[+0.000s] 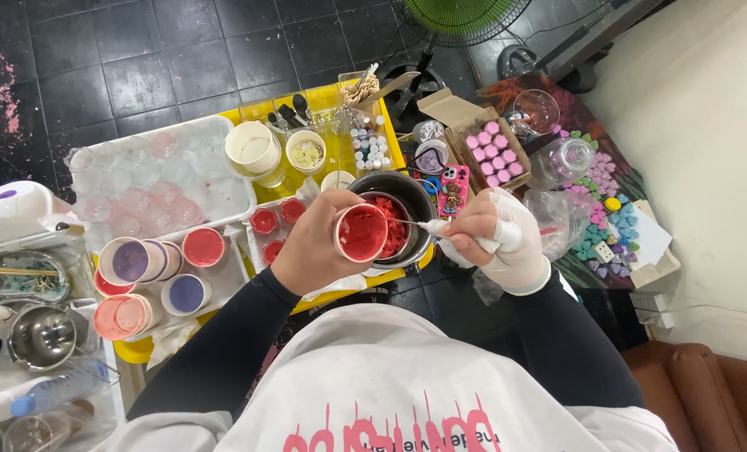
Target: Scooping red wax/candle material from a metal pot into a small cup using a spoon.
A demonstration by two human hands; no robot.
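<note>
My left hand [315,243] grips a small paper cup [361,233] lined with red residue, tilted on its side with its mouth facing the camera. It hangs just over a dark metal pot [418,201] that holds red crumbly material. My right hand [495,238], in a white glove, pinches a thin white-handled tool [430,226] whose tip reaches toward the cup's mouth. Both hands meet above the yellow tray [390,146].
Several stained cups [135,261] lie at the left by a clear bubbled mould [156,180]. Small red-filled moulds [274,222] sit near the pot. A box of pink pieces [492,152], a phone [453,188] and coloured shapes [603,209] are right. Metal bowls [43,335] stand far left.
</note>
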